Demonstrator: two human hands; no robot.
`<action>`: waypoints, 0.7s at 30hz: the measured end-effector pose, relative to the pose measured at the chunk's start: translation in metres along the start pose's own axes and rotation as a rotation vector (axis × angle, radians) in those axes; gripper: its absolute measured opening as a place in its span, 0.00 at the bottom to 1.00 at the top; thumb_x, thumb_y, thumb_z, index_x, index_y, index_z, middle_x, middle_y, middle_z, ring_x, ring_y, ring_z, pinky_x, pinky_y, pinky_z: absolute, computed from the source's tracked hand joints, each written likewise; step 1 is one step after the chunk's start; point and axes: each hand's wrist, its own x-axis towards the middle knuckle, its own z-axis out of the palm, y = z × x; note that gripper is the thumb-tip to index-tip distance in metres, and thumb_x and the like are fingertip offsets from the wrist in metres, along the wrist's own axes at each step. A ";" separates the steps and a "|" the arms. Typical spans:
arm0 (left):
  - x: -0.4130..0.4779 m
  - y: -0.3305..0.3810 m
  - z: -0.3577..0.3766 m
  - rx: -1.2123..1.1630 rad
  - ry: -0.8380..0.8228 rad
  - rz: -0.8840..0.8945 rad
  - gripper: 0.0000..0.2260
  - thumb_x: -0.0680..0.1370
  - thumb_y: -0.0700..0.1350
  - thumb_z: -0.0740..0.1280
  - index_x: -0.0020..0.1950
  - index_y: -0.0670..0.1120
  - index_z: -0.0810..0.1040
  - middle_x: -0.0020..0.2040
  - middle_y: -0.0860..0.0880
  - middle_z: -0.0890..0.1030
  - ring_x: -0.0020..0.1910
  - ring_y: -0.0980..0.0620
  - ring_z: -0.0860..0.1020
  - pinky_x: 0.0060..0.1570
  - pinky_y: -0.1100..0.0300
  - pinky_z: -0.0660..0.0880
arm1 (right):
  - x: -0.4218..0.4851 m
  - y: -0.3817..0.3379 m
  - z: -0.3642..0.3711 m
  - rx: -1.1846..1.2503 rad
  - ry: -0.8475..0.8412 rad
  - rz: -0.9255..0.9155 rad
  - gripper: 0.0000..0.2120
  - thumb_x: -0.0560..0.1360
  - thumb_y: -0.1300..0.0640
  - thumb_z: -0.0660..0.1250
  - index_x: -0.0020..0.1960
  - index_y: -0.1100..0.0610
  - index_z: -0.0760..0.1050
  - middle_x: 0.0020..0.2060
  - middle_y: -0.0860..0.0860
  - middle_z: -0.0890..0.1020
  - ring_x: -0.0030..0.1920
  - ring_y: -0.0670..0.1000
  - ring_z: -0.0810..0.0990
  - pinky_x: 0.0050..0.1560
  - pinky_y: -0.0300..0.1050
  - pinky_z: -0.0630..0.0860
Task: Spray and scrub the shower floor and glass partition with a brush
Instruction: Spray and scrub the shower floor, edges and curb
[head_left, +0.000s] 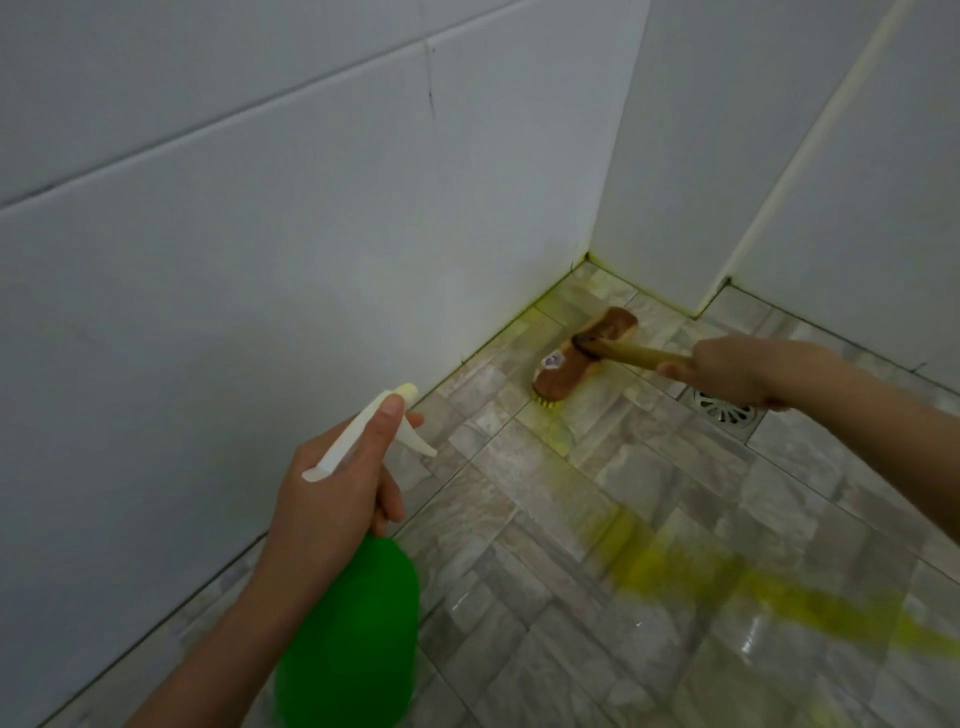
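My left hand (337, 493) grips the neck of a green spray bottle (353, 629) with a white trigger head (363, 431), nozzle aimed toward the corner. My right hand (737, 371) holds the wooden handle (639, 356) of a scrub brush. Its brown wooden head (576, 364) rests bristles-down on the grey tiled shower floor (545, 519), close to the corner where the walls meet. Yellow-green cleaner streaks the floor (727, 582) from the brush toward the lower right. No glass partition is in sight.
White tiled walls (311, 234) close the corner on the left and at the back. A round metal drain (724, 408) sits in the floor just under my right hand. A wall ledge (717, 296) juts out at the back right.
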 end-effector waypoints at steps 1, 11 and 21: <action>0.001 0.001 0.000 0.002 0.002 -0.003 0.20 0.72 0.67 0.59 0.45 0.57 0.87 0.23 0.43 0.76 0.21 0.52 0.72 0.26 0.66 0.71 | 0.002 -0.009 -0.001 -0.004 0.010 -0.017 0.22 0.81 0.40 0.47 0.48 0.57 0.67 0.40 0.51 0.73 0.40 0.51 0.73 0.48 0.46 0.68; -0.014 -0.002 -0.005 0.018 0.024 -0.004 0.21 0.72 0.66 0.59 0.47 0.56 0.86 0.22 0.45 0.75 0.21 0.53 0.72 0.27 0.65 0.71 | -0.024 -0.027 0.025 0.012 0.017 -0.038 0.25 0.81 0.40 0.45 0.40 0.57 0.66 0.38 0.52 0.74 0.36 0.51 0.74 0.50 0.47 0.73; -0.024 -0.003 -0.012 0.001 0.045 0.003 0.18 0.78 0.61 0.61 0.48 0.54 0.86 0.22 0.45 0.75 0.20 0.53 0.72 0.25 0.65 0.71 | -0.047 -0.076 0.035 0.094 -0.001 -0.172 0.25 0.80 0.38 0.44 0.40 0.56 0.68 0.34 0.52 0.74 0.32 0.51 0.75 0.37 0.46 0.74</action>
